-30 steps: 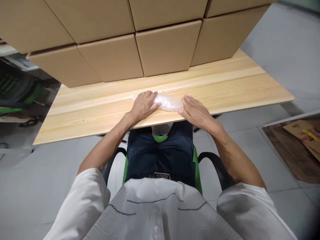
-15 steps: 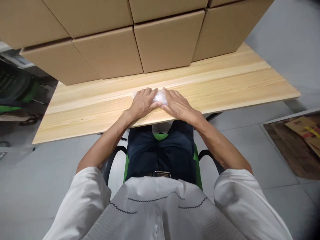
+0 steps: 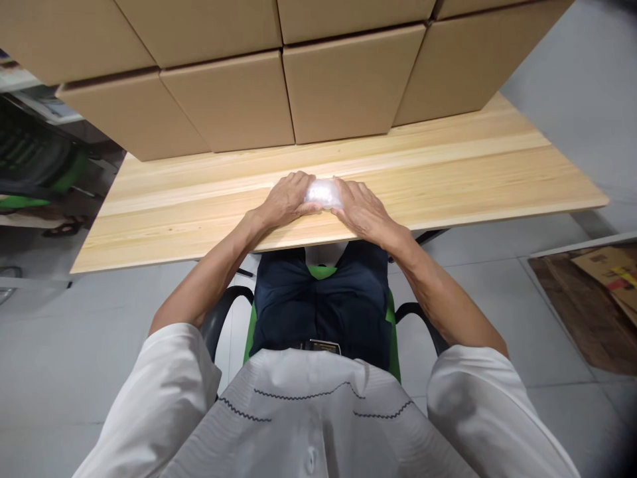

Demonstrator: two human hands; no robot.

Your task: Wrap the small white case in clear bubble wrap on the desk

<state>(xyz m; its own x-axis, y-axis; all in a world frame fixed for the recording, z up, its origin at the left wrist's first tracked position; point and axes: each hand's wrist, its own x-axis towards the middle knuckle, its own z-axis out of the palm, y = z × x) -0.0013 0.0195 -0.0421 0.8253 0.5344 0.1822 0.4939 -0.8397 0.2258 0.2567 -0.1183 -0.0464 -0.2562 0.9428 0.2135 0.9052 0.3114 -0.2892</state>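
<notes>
A small whitish, shiny bundle that looks like bubble wrap (image 3: 323, 193) lies on the wooden tabletop (image 3: 468, 176), close to its front edge. My left hand (image 3: 290, 197) is curled around its left end, thumb along the near side. From the right, my right hand (image 3: 361, 207) grips the other end, thumb also on the near side. The middle of the bundle shows between the two hands; its ends are hidden under my fingers. Whether anything is wrapped inside cannot be seen.
Stacked cardboard boxes (image 3: 355, 83) line the back of the table. Flattened cardboard (image 3: 610, 275) lies on the floor at the right. A dark and green chair (image 3: 44, 149) stands at the far left. I sit on a green chair with black armrests (image 3: 233, 299).
My hands have moved slightly apart, so more of the bundle shows between them. The whole view has shifted a little to the right.
</notes>
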